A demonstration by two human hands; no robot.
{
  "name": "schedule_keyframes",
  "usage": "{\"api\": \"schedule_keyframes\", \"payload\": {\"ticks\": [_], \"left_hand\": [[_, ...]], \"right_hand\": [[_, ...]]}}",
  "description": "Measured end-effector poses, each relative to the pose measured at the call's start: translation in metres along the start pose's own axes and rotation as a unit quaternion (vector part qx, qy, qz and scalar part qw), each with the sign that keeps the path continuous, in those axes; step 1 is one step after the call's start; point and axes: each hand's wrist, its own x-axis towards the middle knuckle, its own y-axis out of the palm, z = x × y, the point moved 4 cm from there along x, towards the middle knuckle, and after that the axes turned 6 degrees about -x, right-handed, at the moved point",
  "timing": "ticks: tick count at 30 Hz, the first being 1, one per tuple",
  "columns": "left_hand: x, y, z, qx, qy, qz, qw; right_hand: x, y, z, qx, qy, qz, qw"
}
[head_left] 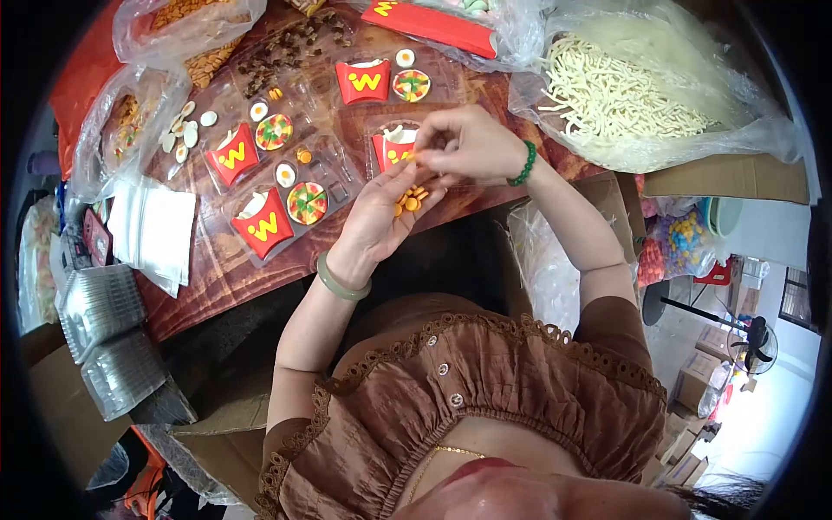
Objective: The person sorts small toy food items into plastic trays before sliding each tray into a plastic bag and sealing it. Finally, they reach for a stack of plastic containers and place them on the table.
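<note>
My left hand point(374, 218) is cupped palm up with several small orange burger-like pieces point(411, 201) in it. Above it, my right hand point(472, 146) has thumb and fingers pinched together, with a bit of orange showing at their tips. Partly behind the hands is a red fries box point(387, 146) with a yellow mark. Left of my left hand lie a mini pizza point(307, 203), a fried egg piece point(285, 175) and another fries box point(263, 224), in a clear plastic tray. One orange piece point(303, 156) rests near them.
More sets with a fries box point(362, 81) and pizzas lie farther back. A clear bag of pale sticks point(607, 95) stands at the right. Loose egg pieces point(180, 132), white sheets point(154, 221) and stacked clear trays point(108, 308) are at the left. A cardboard box point(598, 195) sits below the table edge.
</note>
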Motion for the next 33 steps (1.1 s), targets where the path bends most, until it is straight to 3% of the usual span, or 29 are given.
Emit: {"api": "schedule_keyframes", "payload": {"ticks": [1, 4, 7, 10, 13, 17, 19, 20, 23, 25, 27, 28, 29, 31, 33], "left_hand": [[-0.001, 0.003, -0.005, -0.018, -0.001, 0.025, 1.000], [0.002, 0.002, -0.007, -0.057, -0.003, 0.056, 0.997], [0.004, 0.002, -0.007, -0.081, -0.005, 0.063, 0.995], [0.003, 0.001, -0.009, -0.088, -0.005, 0.055, 0.995], [0.000, 0.000, -0.015, -0.104, -0.001, 0.032, 0.994], [0.004, 0.003, -0.019, -0.190, -0.019, 0.044, 0.981], [0.007, 0.006, -0.021, -0.214, -0.016, 0.066, 0.975], [0.007, 0.007, -0.023, -0.237, -0.009, 0.088, 0.967], [0.009, 0.005, -0.027, -0.256, 0.007, 0.095, 0.962], [0.011, 0.005, -0.029, -0.246, 0.021, 0.097, 0.964], [0.016, 0.001, -0.026, -0.235, 0.025, 0.100, 0.966], [0.020, -0.004, -0.022, -0.242, 0.033, 0.113, 0.963], [0.023, -0.007, -0.019, -0.249, 0.039, 0.125, 0.960], [0.016, 0.008, -0.013, -0.248, 0.028, 0.158, 0.955], [0.015, 0.013, -0.006, -0.139, 0.075, 0.107, 0.982]], "right_hand": [[0.013, -0.015, -0.004, -0.052, -0.137, -0.094, 0.985], [0.047, -0.067, -0.019, -0.170, -0.071, -0.269, 0.945], [0.090, -0.106, -0.044, -0.323, -0.057, -0.332, 0.885], [0.113, -0.117, -0.054, -0.363, 0.001, -0.277, 0.889], [0.122, -0.121, -0.057, -0.373, -0.036, -0.245, 0.894], [0.138, -0.124, -0.079, -0.338, -0.009, -0.232, 0.912], [0.141, -0.117, -0.077, -0.467, -0.087, -0.257, 0.842], [0.139, -0.117, -0.081, -0.465, -0.088, -0.255, 0.843], [0.097, -0.091, -0.032, -0.264, -0.127, -0.260, 0.920], [0.066, -0.055, 0.000, -0.147, -0.207, -0.115, 0.960], [0.031, -0.021, 0.025, -0.109, -0.206, 0.015, 0.972], [0.024, -0.013, 0.026, -0.215, -0.275, 0.001, 0.937], [0.019, -0.008, 0.025, -0.216, -0.272, -0.004, 0.938], [0.014, -0.005, 0.016, -0.210, -0.164, -0.025, 0.964], [0.004, -0.002, 0.013, -0.197, -0.168, -0.050, 0.964]]}}
